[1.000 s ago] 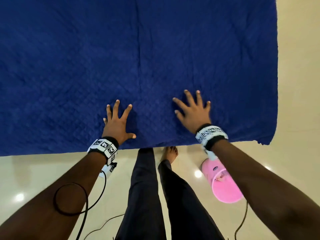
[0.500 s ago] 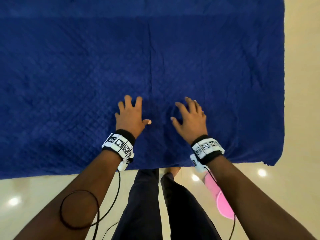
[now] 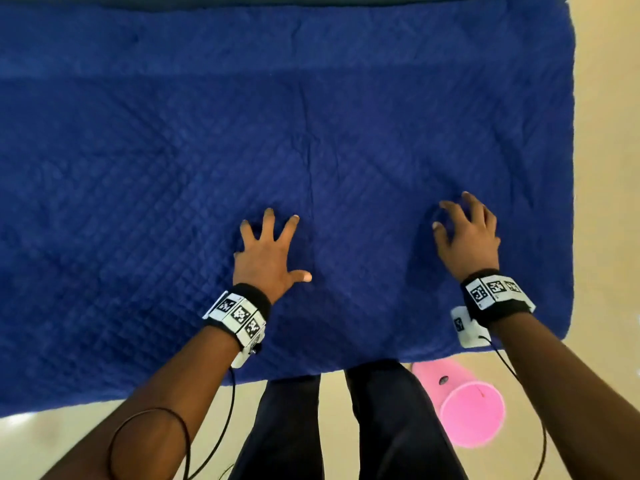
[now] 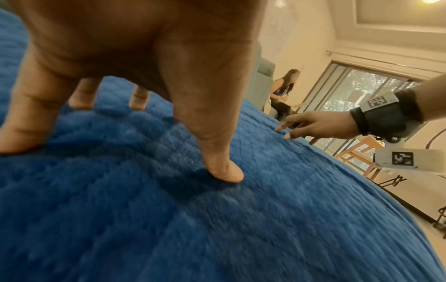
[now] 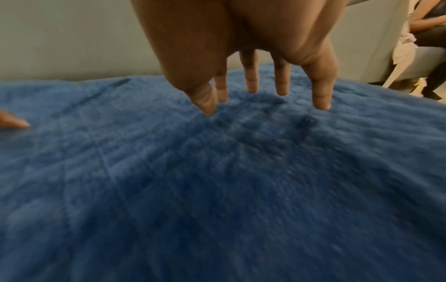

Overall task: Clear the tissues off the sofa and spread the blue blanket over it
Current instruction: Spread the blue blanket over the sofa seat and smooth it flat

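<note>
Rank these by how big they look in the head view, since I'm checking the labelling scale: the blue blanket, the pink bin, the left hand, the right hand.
1. Blue blanket, which fills most of the view.
2. Pink bin, partly hidden by the blanket's edge and the right arm.
3. Left hand and right hand: they look alike, so no ranking between them.

both arms reach forward, forearms bare, a marker band on each wrist. left hand [image 3: 268, 252] lies palm down, fingers spread wide and straight, thumb out to the side, fingertips [image 4: 226, 174] pressing down. right hand [image 3: 465, 237] is raised at the wrist, fingers slightly bent and apart, only its fingertips [image 5: 322, 104] at the surface.
</note>
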